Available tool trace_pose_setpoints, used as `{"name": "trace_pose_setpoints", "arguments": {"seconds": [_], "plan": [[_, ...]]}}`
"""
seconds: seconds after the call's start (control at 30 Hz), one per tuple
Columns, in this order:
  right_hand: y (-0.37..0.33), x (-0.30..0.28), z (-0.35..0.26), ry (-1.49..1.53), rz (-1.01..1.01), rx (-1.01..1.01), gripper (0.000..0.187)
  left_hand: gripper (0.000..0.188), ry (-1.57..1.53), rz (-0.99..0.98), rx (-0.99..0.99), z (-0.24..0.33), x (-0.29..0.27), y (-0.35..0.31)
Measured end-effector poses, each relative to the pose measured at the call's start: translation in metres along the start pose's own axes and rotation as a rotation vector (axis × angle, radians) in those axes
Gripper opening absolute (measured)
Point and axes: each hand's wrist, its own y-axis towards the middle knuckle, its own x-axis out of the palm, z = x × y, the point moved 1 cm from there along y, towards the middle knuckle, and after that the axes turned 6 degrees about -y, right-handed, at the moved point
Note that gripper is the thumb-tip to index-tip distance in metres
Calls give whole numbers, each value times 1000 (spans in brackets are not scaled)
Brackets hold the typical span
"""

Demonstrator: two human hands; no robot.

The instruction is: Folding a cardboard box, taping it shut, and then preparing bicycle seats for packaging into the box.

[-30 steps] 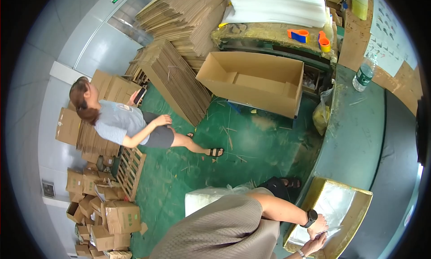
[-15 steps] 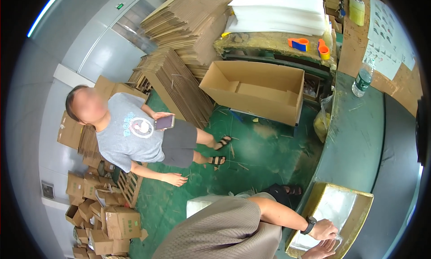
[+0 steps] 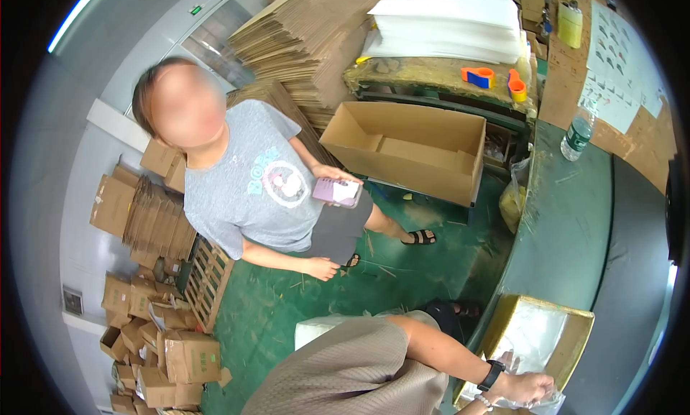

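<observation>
Your right hand (image 3: 528,386) held the thin clear plastic bag (image 3: 535,339) inside the open brown cardboard box (image 3: 575,343); your left hand was hidden.

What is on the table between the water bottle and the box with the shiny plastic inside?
Nothing: in the head view the green table lies bare between the water bottle and the plastic-lined box.

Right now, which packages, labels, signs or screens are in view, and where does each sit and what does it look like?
Open carton: floor, centre, long brown cardboard.
Lined box: green bench, by the hand, tan with clear plastic.
Small boxes: lower left pile, brown.
Phone: co-worker's hand, pink-purple.
Wall sheet: upper right, white with small pictures.
Bottle: bench, clear, green label.
</observation>
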Motion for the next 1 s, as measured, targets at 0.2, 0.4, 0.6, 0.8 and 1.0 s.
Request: {"name": "trace_pose_setpoints", "arguments": {"seconds": [0.2,0.4,0.6,0.8,1.0], "plan": [[0,3,-2,66,100,51,58,26,-334,40,-253,6,11,-7],[-75,-48,-98,339,659,-137,60,24,-733,352,-531,118,-38,-6],[-116,-134,-68,683,412,-257,23,23,-359,348,-384,78,-84,41],[-154,-154,-68,465,609,-306,12,22,90,200,-261,40,-126,50],[-171,-169,-53,508,554,-376,7,23,235,116,-250,28,-119,56]]}}
